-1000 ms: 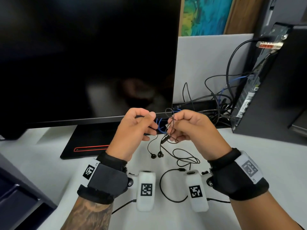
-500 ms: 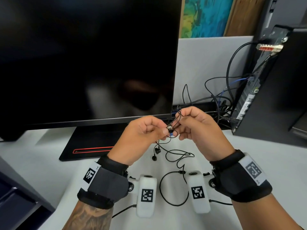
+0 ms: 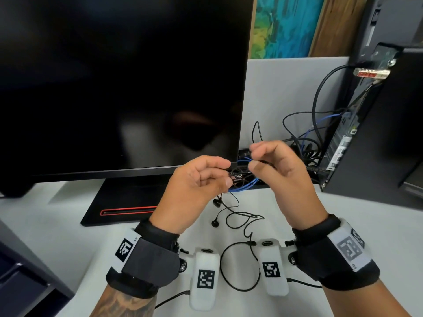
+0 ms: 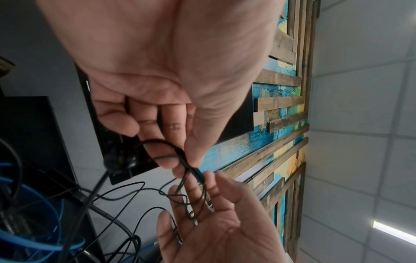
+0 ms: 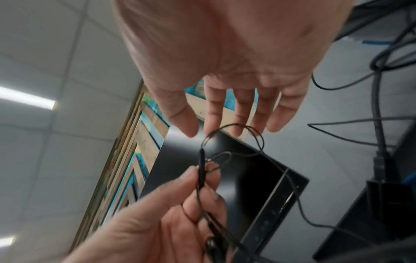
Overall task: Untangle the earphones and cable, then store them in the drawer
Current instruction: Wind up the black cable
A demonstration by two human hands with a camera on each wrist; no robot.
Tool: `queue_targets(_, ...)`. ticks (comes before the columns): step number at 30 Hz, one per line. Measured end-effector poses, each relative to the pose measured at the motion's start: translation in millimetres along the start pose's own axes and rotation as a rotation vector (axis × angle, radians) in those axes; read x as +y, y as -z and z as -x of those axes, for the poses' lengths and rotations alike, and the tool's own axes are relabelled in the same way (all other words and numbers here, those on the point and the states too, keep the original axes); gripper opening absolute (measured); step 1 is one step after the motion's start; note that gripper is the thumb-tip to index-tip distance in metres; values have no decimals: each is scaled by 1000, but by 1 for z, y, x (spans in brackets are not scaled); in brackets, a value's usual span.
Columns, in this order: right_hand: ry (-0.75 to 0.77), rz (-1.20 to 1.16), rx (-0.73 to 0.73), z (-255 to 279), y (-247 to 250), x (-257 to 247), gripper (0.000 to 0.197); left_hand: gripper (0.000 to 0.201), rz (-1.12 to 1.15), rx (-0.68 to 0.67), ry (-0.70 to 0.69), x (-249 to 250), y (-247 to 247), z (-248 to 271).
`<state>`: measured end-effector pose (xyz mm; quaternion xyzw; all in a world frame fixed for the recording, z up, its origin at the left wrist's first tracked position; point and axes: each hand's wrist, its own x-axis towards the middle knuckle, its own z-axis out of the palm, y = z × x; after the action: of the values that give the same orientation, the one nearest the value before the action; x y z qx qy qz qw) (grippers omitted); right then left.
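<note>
Black earphones hang in a tangle [image 3: 235,176] between my hands, above the white desk [image 3: 57,225]. My left hand [image 3: 229,175] pinches the wire at its slim inline remote [image 5: 202,169] between thumb and fingers. My right hand [image 3: 253,156] is just to the right with loosely spread fingers [image 5: 238,113]; thin wire loops [image 4: 191,201] lie against them, unpinched. Two earbuds [image 3: 215,212] dangle below the left hand. The rest of the wire trails in a loop [image 3: 240,266] on the desk. A blue cable loop [image 3: 250,181] shows between the hands; whether it is in the tangle I cannot tell.
A large dark monitor [image 3: 114,88] on a black stand [image 3: 128,197] fills the left. A black computer tower [image 3: 377,133] stands at right, with a heap of black and blue cables [image 3: 304,143] beside it. A dark drawer unit [image 3: 23,277] sits at lower left.
My right hand has let go of its pinch on the tangle and spread its fingers, shifting slightly right. The left hand still pinches the wire, and the earbuds hang lower.
</note>
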<state>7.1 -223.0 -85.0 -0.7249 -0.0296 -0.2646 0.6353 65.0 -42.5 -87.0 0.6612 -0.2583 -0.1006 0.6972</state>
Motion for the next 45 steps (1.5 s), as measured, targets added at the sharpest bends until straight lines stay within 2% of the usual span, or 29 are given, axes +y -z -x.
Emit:
queue_targets(1,23,83,-41,0,0,0,7,27,-2,-2,-6,0,0,1)
queue_targets(4,9,261,-155,1,0,1,15,28,-25,-4,-30,1,0,1)
queue_targets(8,-65,234,-189,3,0,-4,12,29,-45,-21,-51,1,0,1)
queue_targets(14,-36,242,-223,5,0,-9,11,33,-63,-45,-81,2,2,2)
queue_targets(18,24,227,-222,6,0,-11,5,19,-32,-47,-73,1,0,3)
queue_targets(22,39,238,-213,6,0,-11,6,4,-17,-63,-55,2,-3,4)
queue_targets(26,24,190,-201,6,-1,-11,8,17,-23,-78,-53,6,-4,5)
queue_targets(30,-10,75,-144,5,-2,-9,9,7,-107,-91,-78,3,-4,5)
queue_targets(37,-16,-82,-101,4,-3,-15,34,22,-225,18,-87,3,-1,3)
queue_targets(40,-54,-91,-99,4,-3,-14,37,21,-270,47,-111,3,1,3)
queue_targets(42,-79,-91,-116,4,-3,-13,36,16,-214,71,-153,7,0,4)
queue_targets(45,-66,-69,-138,5,-4,-13,35,5,-117,39,-183,9,-5,5)
